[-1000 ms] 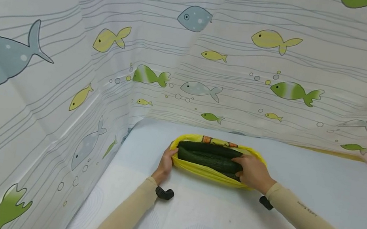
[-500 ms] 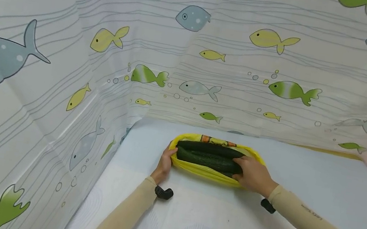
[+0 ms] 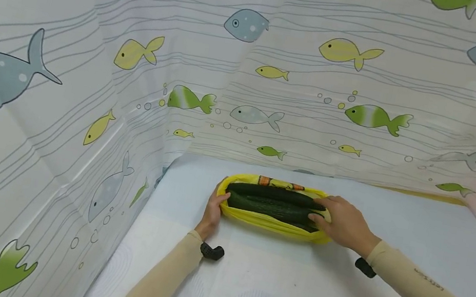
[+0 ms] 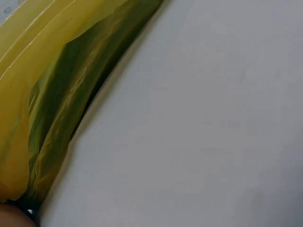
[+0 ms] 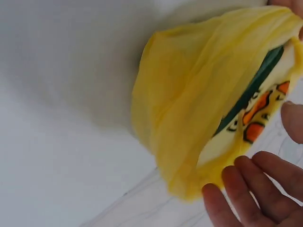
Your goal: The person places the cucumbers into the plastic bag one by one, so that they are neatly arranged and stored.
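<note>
A yellow plastic bag (image 3: 274, 225) with an orange and black print lies on its side, mouth open. Several dark green cucumbers (image 3: 270, 207) lie lengthwise in it. At the bag's left end, my left hand (image 3: 212, 212) grips the rim, thumb over the edge. My right hand (image 3: 345, 223) is at the right end, its thumb and fingers apart near the cucumber tips. In the right wrist view its fingers (image 5: 241, 182) extend beside the rim and pinch nothing. The left wrist view shows the bag's side (image 4: 19, 118) with cucumbers showing through; most of the left hand is out of that view.
The bag rests on a pale table cover (image 3: 264, 277) with faint arch patterns. Fish-printed sheeting (image 3: 249, 77) rises behind and along the left side. A black wrist camera (image 3: 212, 252) sits on the left wrist, another (image 3: 365, 267) on the right.
My right hand has drawn back to the right, off the cucumbers, with its fingers spreading. More of the cucumbers' right ends shows. The left hand keeps its hold on the bag.
</note>
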